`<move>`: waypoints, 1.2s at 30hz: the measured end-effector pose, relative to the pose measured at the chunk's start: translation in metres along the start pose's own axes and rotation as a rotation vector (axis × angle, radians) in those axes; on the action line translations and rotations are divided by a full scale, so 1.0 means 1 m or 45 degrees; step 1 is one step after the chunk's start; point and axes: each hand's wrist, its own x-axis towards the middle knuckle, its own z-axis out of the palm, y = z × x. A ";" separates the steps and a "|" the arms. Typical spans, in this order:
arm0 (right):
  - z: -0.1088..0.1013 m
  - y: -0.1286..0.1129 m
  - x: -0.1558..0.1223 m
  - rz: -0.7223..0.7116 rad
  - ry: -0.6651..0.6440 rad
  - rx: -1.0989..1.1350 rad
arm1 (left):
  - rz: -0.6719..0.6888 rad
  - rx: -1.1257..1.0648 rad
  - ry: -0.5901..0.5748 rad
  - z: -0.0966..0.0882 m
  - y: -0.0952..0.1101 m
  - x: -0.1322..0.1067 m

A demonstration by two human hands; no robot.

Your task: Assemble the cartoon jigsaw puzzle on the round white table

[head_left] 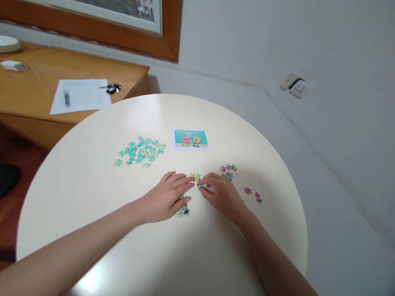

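The person's right grip [224, 195] is closed, thumb and forefinger pinching a small puzzle piece [199, 184] at their tips, just below a yellow section [196, 176], while the left grip [171, 197] is loose and grasps nothing, its extended fingers reaching the yellow section's left side and its thumb over a joined section [184, 211] (partly hidden by that hand). Just right of the right grip lie scattered pink pieces [247, 191]; beyond both, a printed picture [191, 139] lies flat, with a spread of teal pieces [140, 157] to its left, all on the round white bench [138, 255].
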 end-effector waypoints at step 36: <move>0.002 -0.003 -0.001 0.047 -0.028 -0.095 | -0.004 0.073 -0.055 -0.001 0.000 0.000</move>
